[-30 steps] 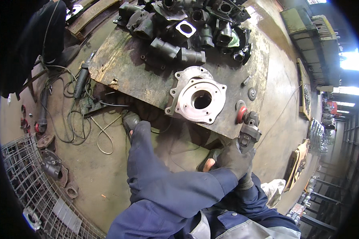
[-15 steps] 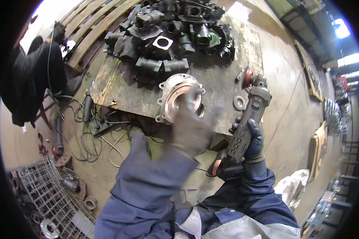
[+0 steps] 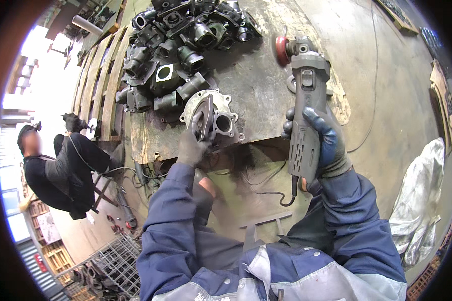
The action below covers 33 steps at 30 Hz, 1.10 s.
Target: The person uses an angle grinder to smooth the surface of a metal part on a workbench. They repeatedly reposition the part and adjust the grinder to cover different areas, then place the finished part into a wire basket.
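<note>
The bench [image 3: 256, 85] carries the pile [image 3: 165, 49] on its far left. The right hand [image 3: 326, 135] clamps the grinder [image 3: 306, 100] over the bench's right side. The casting [image 3: 221, 104] lies at the near edge, beside the pile; since half a second ago, its round flange has turned steeply. The left hand [image 3: 193, 143], then over it, now appears closed on it, suggesting handling rather than grinding: the red disc [image 3: 281, 50] is well apart.
</note>
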Motion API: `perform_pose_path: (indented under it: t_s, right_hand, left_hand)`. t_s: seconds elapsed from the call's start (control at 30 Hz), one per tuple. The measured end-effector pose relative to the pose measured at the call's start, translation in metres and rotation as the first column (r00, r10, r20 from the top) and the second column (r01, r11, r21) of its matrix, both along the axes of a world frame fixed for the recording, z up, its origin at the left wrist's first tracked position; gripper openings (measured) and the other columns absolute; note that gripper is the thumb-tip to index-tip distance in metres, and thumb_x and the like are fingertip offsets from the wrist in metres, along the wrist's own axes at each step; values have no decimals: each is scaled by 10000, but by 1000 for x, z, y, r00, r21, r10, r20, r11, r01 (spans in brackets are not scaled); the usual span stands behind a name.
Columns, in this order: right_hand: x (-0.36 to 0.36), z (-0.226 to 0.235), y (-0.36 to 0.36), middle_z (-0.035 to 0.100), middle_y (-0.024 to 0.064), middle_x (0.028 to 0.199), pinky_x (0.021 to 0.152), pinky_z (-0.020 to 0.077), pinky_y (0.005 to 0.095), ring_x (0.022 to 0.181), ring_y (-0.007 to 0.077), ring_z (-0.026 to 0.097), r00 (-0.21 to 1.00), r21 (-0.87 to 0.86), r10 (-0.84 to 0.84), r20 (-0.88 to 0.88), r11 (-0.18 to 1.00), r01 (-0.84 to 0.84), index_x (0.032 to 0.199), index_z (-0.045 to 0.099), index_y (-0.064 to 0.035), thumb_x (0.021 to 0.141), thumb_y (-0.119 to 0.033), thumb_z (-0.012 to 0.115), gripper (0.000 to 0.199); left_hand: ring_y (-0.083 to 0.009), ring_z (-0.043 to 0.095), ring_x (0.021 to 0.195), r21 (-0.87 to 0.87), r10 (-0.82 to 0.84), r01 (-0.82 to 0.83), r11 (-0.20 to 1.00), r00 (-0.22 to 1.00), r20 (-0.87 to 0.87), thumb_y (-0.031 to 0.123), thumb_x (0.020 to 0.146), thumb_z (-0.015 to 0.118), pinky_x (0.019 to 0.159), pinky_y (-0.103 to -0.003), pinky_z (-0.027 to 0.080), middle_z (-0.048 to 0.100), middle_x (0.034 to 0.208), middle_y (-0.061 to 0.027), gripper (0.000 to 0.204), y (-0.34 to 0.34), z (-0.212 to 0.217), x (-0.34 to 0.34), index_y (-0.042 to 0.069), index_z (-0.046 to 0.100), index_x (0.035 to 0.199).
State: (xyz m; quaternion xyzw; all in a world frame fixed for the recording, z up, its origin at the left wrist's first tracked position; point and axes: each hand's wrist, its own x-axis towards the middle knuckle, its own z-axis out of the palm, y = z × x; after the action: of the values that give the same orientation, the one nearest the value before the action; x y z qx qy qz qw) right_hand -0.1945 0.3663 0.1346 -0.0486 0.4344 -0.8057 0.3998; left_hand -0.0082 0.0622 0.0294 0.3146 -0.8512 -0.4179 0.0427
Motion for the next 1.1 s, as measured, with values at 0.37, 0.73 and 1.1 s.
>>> perform_pose_path:
  t_s: [0.37, 0.73, 1.1]
  right_hand:
    - [-17, 2, 16, 730, 133, 1082, 813, 660, 384, 929, 228, 769, 1000, -14, -20, 22, 1000, 20, 1357, 553, 3, 1047, -154, 701, 378]
    - [-12, 0, 20, 745, 121, 1104, 851, 646, 347, 949, 206, 769, 1000, 47, 24, -21, 999, -23, 1365, 561, 39, 1049, -177, 731, 419]
    - [-12, 6, 11, 743, 73, 1072, 831, 616, 319, 949, 132, 712, 995, 156, 56, -86, 987, -42, 1348, 599, 6, 1004, -143, 763, 409]
  left_hand:
    - [-240, 744, 870, 100, 323, -338, 936, 936, 142, 657, 1037, 625, 772, -384, 587, 775, 969, -140, 735, -51, -4, -36, -42, 765, 1215]
    - [-149, 689, 800, 631, 476, -300, 716, 870, -126, 463, 1061, 706, 690, -310, 564, 718, 966, -52, 445, -47, -21, -22, 20, 740, 1091]
    - [-170, 688, 1004, 523, 269, -131, 842, 943, -197, 428, 1114, 549, 898, -347, 547, 735, 1157, -117, 488, -60, -25, -10, 11, 684, 1326]
